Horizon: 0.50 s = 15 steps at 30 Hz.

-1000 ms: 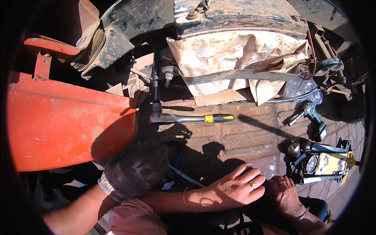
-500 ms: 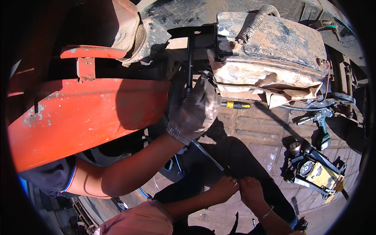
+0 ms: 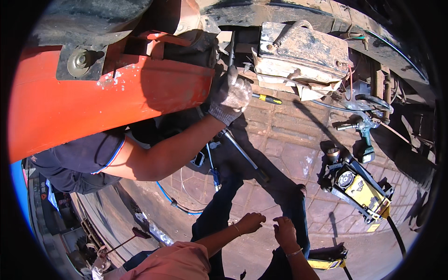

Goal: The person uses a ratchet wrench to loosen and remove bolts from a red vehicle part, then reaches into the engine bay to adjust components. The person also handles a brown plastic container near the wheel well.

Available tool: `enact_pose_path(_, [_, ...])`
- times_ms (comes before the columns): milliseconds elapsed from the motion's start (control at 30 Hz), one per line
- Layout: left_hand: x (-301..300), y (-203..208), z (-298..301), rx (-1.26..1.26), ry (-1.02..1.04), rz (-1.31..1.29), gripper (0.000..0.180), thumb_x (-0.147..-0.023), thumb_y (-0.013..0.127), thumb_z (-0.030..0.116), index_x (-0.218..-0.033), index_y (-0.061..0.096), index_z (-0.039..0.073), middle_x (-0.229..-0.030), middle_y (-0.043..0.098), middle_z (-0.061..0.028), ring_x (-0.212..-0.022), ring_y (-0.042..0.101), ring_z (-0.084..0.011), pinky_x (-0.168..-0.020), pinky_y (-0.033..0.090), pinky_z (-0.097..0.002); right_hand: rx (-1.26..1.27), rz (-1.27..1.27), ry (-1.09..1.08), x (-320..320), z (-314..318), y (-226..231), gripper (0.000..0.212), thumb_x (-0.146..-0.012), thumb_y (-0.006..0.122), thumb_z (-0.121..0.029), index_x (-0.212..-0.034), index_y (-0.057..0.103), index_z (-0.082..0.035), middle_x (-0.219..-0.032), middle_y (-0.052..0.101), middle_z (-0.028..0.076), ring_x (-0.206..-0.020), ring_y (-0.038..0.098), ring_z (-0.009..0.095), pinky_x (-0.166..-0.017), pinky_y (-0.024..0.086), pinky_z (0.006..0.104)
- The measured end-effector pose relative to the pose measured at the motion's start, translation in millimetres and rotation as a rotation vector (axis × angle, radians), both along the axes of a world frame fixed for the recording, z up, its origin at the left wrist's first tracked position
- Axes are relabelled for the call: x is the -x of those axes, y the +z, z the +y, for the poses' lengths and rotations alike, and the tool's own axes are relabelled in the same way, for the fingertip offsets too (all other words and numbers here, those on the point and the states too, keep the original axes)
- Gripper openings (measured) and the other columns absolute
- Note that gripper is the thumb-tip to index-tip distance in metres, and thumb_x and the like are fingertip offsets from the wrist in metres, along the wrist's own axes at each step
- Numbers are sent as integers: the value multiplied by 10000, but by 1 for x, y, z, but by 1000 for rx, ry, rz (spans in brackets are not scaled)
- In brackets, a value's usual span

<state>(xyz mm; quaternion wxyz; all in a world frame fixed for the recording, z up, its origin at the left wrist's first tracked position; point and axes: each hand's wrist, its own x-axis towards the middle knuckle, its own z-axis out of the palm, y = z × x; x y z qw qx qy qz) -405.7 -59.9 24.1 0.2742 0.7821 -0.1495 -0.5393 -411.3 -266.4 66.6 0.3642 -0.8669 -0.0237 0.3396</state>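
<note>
My left hand (image 3: 252, 222) is half curled, with nothing visible in its fingers. Just to its right, my right hand (image 3: 284, 231) has bent, slightly parted fingers and also appears to hold nothing. A gap separates both from the dark end of a long metal bar (image 3: 242, 153) lying beyond them. A co-worker's gloved hand (image 3: 232, 99) is at a dark upright shaft (image 3: 232, 49) beside the red metal panel (image 3: 116, 98); its grip is partly hidden. A yellow-and-black handle (image 3: 267, 98) shows right of the glove.
A dusty battery (image 3: 303, 49) stands at the far side. To the right lie a green cordless impact wrench (image 3: 366, 135), a metal socket (image 3: 333, 154) and a yellow floor jack (image 3: 364, 191). A blue hose (image 3: 165, 196) crosses the paving. The co-worker's arm (image 3: 172, 144) reaches in from the left.
My hands were close together at the bar's dark end; now they are lower, apart from it and slightly separated. The view has shifted, showing more ground. The gloved hand stays by the shaft.
</note>
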Motion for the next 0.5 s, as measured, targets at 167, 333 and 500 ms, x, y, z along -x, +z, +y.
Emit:
enact_pose_path(167, [20,69,-24,45,127,38,216,-891,661,135,-1095,627,73,-1073,666,-138,-1043,627,-338,-893,502,-447,4,-28,-31,-10,-56,70,263,-818,692,-88,-1069,615,-93,-1061,621,151,-996,603,352,-839,505,458])
enact_pose_path(333, [5,110,-50,20,259,-113,212,-900,644,143,-1099,630,71,-1077,668,-136,-1040,623,-335,-896,497,-446,-5,-203,-112,-35,-114,113,297,-796,688,-47,-1076,596,-88,-1032,620,140,-967,601,358,-824,503,455])
enact_pose_path(500, [-14,135,-83,59,346,-201,202,-877,647,147,-1064,629,74,-1034,667,-137,-1002,630,-336,-862,501,-451,11,-333,-186,-56,-164,139,318,-740,728,7,-1029,623,-71,-983,630,134,-938,611,348,-818,497,426])
